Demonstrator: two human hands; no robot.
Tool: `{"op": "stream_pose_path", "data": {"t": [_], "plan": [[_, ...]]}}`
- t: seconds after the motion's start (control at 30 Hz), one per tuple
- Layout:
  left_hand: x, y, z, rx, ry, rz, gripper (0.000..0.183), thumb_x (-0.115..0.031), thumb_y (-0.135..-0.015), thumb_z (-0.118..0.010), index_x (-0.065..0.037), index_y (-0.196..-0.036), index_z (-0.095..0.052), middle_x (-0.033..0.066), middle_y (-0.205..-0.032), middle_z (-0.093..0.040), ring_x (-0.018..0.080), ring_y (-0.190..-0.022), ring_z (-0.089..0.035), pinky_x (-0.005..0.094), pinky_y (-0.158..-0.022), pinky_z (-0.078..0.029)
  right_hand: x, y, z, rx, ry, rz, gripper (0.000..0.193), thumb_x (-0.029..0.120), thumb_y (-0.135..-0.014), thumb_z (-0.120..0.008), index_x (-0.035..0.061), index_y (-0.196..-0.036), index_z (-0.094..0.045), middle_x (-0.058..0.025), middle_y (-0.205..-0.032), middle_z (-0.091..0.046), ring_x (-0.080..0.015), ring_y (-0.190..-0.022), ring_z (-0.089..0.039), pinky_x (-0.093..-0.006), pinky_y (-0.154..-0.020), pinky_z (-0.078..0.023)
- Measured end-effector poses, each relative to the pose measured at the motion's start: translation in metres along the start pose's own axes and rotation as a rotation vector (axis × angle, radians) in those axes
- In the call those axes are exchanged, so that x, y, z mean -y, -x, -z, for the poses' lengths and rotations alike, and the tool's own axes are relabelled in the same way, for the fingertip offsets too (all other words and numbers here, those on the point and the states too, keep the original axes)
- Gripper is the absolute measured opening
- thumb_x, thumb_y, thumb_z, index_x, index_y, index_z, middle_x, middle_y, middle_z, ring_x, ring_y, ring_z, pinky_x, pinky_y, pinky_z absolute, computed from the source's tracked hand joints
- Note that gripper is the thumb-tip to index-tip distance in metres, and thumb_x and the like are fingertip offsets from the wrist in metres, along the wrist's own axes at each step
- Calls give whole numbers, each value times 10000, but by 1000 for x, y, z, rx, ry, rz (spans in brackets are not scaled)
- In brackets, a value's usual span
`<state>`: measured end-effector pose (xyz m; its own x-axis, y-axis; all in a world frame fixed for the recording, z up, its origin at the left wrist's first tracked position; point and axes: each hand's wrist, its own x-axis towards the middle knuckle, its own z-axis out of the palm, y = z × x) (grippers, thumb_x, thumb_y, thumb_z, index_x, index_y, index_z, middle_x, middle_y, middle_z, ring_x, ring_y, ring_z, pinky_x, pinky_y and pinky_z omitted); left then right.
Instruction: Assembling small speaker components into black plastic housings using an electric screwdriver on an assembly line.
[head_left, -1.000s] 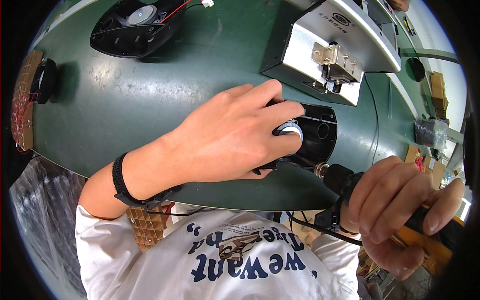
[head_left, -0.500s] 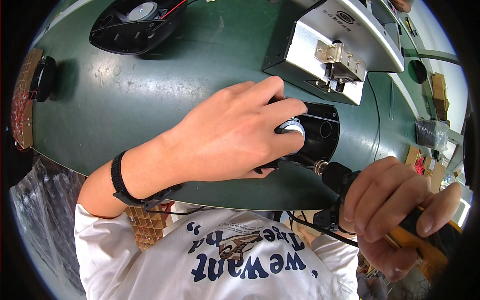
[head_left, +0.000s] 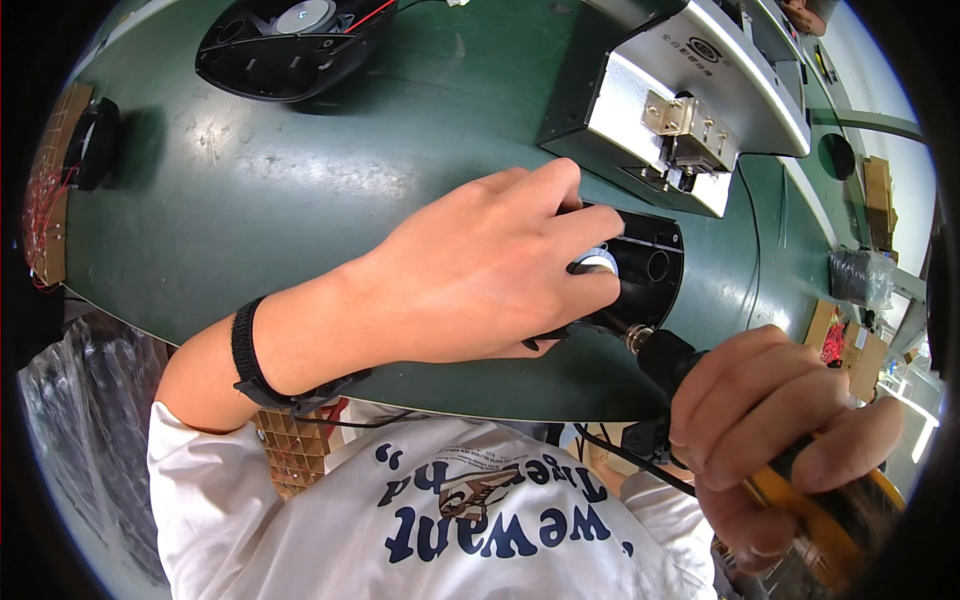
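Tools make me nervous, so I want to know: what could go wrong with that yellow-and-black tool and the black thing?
The tool in the right hand has its metal tip near the casing's edge; it might slip and poke the left hand, whose fingers are close. The black casing could shift if the left hand's grip loosens. A slip might also scratch the pale round part beside those fingers.

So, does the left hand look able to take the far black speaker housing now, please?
Probably not: the left hand is holding the nearer black housing, away from the far housing.
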<state>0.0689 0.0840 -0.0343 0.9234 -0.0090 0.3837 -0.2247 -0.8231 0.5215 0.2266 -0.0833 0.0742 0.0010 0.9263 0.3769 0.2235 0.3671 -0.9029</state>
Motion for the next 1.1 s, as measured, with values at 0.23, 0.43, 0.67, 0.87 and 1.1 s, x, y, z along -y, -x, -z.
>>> {"op": "stream_pose_path", "data": {"t": [0.23, 0.43, 0.67, 0.87, 1.1], "plan": [[3, 0, -2, 0, 45, -22, 492, -195, -613, -906, -147, -1064, -715, 43, -1288, -635, 284, -1016, -578, 384, -765, -580, 0, -2, 0, 39, -8, -49, 470, 312, -924, -858, 169, -1135, -463, -3, -671, -647, -169, -469, -618, -310, -446, -529], [4, 1, -1, 6, 28, -51, 495, -194, -599, -908, -129, -1055, -727, 55, -1291, -641, 291, -1015, -580, 387, -775, -581, -7, -5, 0, 34, -47, -28, 451, 354, -950, -827, 165, -1127, -457, 9, -643, -625, -166, -453, -603, -307, -438, -519], [9, -2, 0, -34, 126, -55, 489, -191, -627, -926, -135, -1078, -746, 74, -1303, -620, 319, -1071, -583, 414, -800, -579, -18, 10, -3, -113, -145, 52, 433, 389, -985, -788, 165, -1168, -466, 21, -661, -632, -141, -464, -603, -282, -433, -506], [1, -3, 4, -5, 91, -81, 471, -179, -672, -925, -131, -1107, -753, 107, -1349, -536, 347, -1239, -528, 427, -877, -582, 10, 6, 15, -252, -134, 242, 464, 437, -991, -743, 177, -1267, -475, 39, -688, -622, -85, -546, -605, -246, -462, -517], [2, -1, 6, 32, 130, -65, 438, -211, -700, -910, -113, -1103, -769, 130, -1382, -508, 366, -1303, -492, 424, -950, -577, -11, -38, 11, -14, -190, 160, 462, 382, -998, -717, 172, -1288, -425, 31, -662, -587, -93, -522, -573, -249, -462, -497]]}}
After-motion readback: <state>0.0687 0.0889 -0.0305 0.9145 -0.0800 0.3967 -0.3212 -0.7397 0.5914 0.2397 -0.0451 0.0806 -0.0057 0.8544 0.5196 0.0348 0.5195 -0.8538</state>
